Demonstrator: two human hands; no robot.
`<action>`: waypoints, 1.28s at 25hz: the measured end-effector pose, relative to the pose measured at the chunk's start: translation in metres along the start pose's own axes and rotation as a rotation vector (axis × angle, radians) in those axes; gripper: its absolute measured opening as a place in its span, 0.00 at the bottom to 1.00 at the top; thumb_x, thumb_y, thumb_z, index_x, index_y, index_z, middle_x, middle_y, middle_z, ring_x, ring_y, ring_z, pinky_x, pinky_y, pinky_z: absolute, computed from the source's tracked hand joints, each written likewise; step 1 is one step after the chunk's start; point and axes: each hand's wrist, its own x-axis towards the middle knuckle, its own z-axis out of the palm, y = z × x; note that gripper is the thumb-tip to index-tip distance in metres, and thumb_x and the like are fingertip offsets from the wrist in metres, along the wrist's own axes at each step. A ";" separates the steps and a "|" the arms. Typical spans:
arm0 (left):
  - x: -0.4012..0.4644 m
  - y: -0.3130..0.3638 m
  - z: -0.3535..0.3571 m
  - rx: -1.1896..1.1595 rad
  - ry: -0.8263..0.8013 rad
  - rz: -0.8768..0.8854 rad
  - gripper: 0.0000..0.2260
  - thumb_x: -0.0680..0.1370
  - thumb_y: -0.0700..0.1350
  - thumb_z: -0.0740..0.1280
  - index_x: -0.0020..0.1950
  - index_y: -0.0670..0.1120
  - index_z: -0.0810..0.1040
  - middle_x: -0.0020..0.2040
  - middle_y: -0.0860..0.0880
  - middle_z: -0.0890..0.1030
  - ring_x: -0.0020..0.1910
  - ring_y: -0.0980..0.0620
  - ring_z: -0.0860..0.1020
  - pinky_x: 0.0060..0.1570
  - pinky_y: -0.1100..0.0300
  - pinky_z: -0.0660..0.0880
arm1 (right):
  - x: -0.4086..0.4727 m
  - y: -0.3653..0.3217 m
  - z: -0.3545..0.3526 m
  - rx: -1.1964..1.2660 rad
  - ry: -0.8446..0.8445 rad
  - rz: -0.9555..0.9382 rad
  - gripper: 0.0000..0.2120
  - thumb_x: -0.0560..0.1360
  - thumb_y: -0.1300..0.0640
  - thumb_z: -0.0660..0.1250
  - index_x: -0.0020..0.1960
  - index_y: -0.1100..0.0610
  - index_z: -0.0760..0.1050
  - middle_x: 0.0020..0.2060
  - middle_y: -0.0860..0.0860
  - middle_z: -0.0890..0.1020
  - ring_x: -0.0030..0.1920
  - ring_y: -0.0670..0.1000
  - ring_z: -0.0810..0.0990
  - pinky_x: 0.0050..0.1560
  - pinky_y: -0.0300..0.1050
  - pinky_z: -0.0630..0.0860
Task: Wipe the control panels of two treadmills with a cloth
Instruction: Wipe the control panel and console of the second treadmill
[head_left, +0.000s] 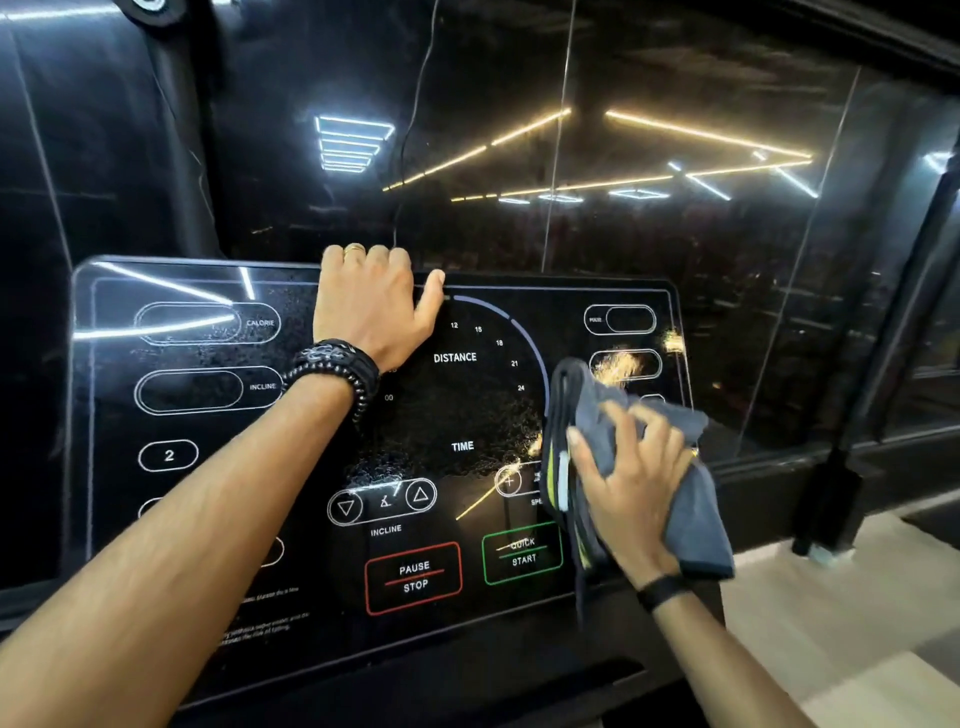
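A glossy black treadmill control panel (208, 441) fills the lower middle of the view, printed with DISTANCE, TIME, INCLINE, PAUSE STOP and QUICK START. My left hand (371, 304) grips the panel's top edge, fingers curled over it. My right hand (631, 483) presses a folded grey-blue cloth (696, 499) flat against the panel's right side, covering the speed buttons. Fine droplets or smears show on the panel around the dial. Only this one treadmill panel is in view.
A dark glass wall (623, 182) stands right behind the panel and mirrors ceiling light strips. A black post (841, 483) rises at the right on a pale wooden floor (857, 623). A thin cable (410, 135) hangs behind the panel.
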 end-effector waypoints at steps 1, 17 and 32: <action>-0.001 0.001 0.000 -0.003 0.001 0.003 0.20 0.81 0.59 0.52 0.39 0.46 0.67 0.41 0.40 0.80 0.43 0.39 0.76 0.49 0.46 0.66 | -0.019 0.016 -0.006 -0.015 -0.010 -0.029 0.21 0.77 0.38 0.61 0.61 0.52 0.73 0.54 0.57 0.74 0.51 0.59 0.71 0.50 0.53 0.65; 0.000 0.002 0.003 0.013 0.038 -0.013 0.23 0.81 0.59 0.51 0.41 0.42 0.71 0.42 0.37 0.80 0.43 0.37 0.75 0.50 0.44 0.66 | -0.040 0.061 -0.018 -0.038 0.007 0.202 0.26 0.77 0.34 0.59 0.60 0.55 0.75 0.52 0.60 0.76 0.52 0.63 0.74 0.52 0.56 0.68; -0.001 0.001 0.004 0.025 0.042 -0.002 0.25 0.81 0.59 0.51 0.43 0.39 0.74 0.43 0.36 0.80 0.44 0.37 0.75 0.51 0.44 0.66 | 0.010 0.029 -0.003 -0.074 0.078 0.432 0.29 0.75 0.32 0.59 0.60 0.53 0.77 0.53 0.59 0.77 0.54 0.63 0.74 0.54 0.58 0.68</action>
